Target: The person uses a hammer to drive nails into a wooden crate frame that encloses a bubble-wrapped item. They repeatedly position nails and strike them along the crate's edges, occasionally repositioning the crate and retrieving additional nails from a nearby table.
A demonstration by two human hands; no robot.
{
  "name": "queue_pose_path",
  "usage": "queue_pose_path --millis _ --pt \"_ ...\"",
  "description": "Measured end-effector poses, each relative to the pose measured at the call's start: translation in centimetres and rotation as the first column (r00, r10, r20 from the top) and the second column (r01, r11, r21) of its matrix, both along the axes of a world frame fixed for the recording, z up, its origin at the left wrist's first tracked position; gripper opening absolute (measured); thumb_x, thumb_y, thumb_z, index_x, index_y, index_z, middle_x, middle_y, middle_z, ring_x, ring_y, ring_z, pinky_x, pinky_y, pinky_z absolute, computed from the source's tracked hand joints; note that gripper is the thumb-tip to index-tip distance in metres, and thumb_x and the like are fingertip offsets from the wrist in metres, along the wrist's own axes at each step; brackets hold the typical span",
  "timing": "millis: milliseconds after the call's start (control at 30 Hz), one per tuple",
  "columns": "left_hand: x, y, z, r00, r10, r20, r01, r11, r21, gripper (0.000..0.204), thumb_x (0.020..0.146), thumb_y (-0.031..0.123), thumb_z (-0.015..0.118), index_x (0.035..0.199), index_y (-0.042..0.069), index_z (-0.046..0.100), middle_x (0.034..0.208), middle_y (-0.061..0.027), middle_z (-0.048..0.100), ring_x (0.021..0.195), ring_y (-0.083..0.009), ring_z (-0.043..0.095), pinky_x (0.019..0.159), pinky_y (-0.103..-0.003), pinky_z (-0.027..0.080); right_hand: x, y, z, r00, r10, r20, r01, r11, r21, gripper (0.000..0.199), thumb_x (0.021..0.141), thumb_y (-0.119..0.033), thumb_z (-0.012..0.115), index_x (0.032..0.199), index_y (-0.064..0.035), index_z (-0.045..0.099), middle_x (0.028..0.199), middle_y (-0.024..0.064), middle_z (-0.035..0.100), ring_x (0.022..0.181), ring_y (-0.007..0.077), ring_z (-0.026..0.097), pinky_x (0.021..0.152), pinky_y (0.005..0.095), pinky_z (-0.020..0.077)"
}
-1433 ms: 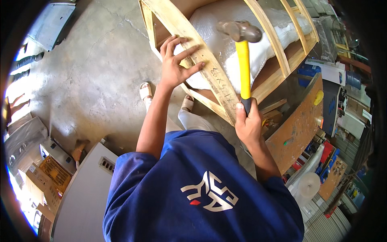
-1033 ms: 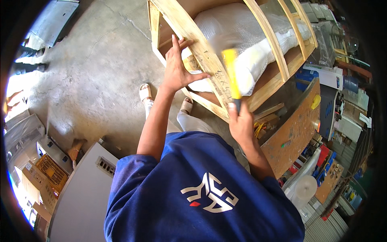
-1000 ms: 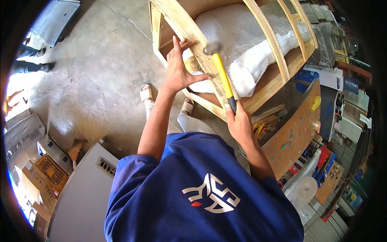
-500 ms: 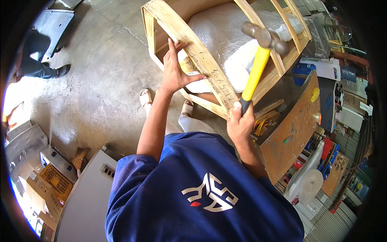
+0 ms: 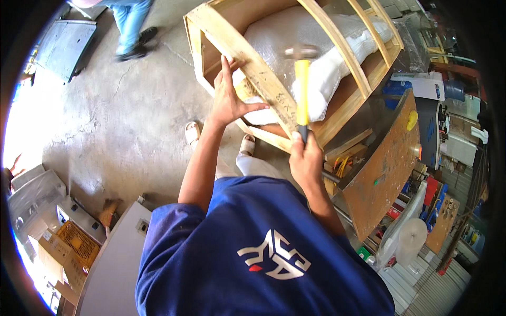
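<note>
Evidently, the yellow-handled hammer (image 5: 302,89) is above the wooden crate (image 5: 250,59), beside its near edge, right-hand fingers (image 5: 298,146) clenched around the grip. The left hand (image 5: 229,105), fingers spread, rests against that edge. A plastic-wrapped bundle (image 5: 279,34) lies inside.

The hammer handle (image 5: 302,100) is yellow and black, the crate (image 5: 258,73) tan, the shirt (image 5: 205,253) navy.

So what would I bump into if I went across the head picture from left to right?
Orange plastic basket → another person's legs in blue trousers → left hand → yellow-handled hammer, held in the right hand → speckled brown board → blue container.
</note>
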State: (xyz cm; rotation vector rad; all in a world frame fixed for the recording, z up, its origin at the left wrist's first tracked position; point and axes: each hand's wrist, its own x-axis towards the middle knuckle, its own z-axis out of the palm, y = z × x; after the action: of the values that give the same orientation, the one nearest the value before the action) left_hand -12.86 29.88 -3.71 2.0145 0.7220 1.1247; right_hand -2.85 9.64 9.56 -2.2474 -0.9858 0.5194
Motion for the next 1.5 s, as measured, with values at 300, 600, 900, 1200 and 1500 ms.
queue_pose_path --millis 300,600,900,1200,1500 --pt "-0.3 -0.2 0.0 0.999 -0.003 -0.046 0.001 0.999 -0.041 0.163 0.049 0.054 0.097 0.155 -0.005 -0.012 0.144 -0.0208 0.050 0.139 -0.0382 0.041 0.116 -0.050 0.028 -0.7 -0.2 -3.0 0.991 -0.058 -0.117 0.065 0.996 0.058 0.023 0.101 -0.021 0.057 0.102 0.0012 0.060 0.073 0.0172 0.062 0.063 0.0309 0.060 0.061 0.0434 0.0482" --pt "-1.0 1.1 0.7 0.989 -0.090 -0.116 0.094 0.995 0.029 0.170 0.043 0.065 0.093 0.155 -0.006 -0.014 0.144 -0.0240 0.049 0.140 -0.0427 0.039 0.116 -0.051 0.029 -3.5 0.4 -2.4 0.995 0.058 -0.081 -0.057 0.998 0.023 0.034 0.101 -0.033 0.058 0.098 0.0009 0.054 0.072 0.0265 0.063 0.071 0.0492 0.063 0.061 0.0518 0.0492" --pt "-0.2 0.6 0.6 0.950 0.172 0.260 -0.005 0.842 -0.540 0.116 0.083 0.050 0.078 0.157 -0.004 0.007 0.137 -0.0229 0.054 0.131 -0.0337 0.048 0.111 -0.044 0.036 -3.3 0.8 -1.8 0.992 -0.009 -0.123 0.002 0.998 -0.060 0.031 0.100 -0.030 0.061 0.101 0.0009 0.057 0.078 0.0276 0.064 0.077 0.0499 0.063 0.064 0.0521 0.0487" --pt "3.6 3.8 1.2 0.875 0.471 -0.114 -0.482 0.817 -0.317 0.071 0.075 0.041 0.087 0.116 -0.004 0.051 0.108 -0.0205 0.052 0.105 -0.0341 0.051 0.095 -0.044 0.041 -6.9 -10.2 -0.5 0.940 -0.314 -0.137 0.273 0.928 -0.254 0.033 0.100 -0.036 0.059 0.101 -0.0026 0.058 0.072 0.0200 0.066 0.070 0.0379 0.070 0.060 0.0450 0.0500" --pt "5.6 9.9 4.8 0.489 -0.399 -0.776 0.809 0.540 0.232 0.089 0.065 0.070 0.079 0.118 0.002 0.057 0.111 -0.0170 0.063 0.111 -0.0333 0.058 0.105 -0.047 0.040 -17.7 -14.8 -3.2 0.668 -0.716 -0.201 0.648 0.693 -0.314 0.039 0.103 -0.041 0.053 0.102 -0.0020 0.058 0.072 0.0156 0.063 0.068 0.0326 0.067 0.063 0.0428 0.0501"
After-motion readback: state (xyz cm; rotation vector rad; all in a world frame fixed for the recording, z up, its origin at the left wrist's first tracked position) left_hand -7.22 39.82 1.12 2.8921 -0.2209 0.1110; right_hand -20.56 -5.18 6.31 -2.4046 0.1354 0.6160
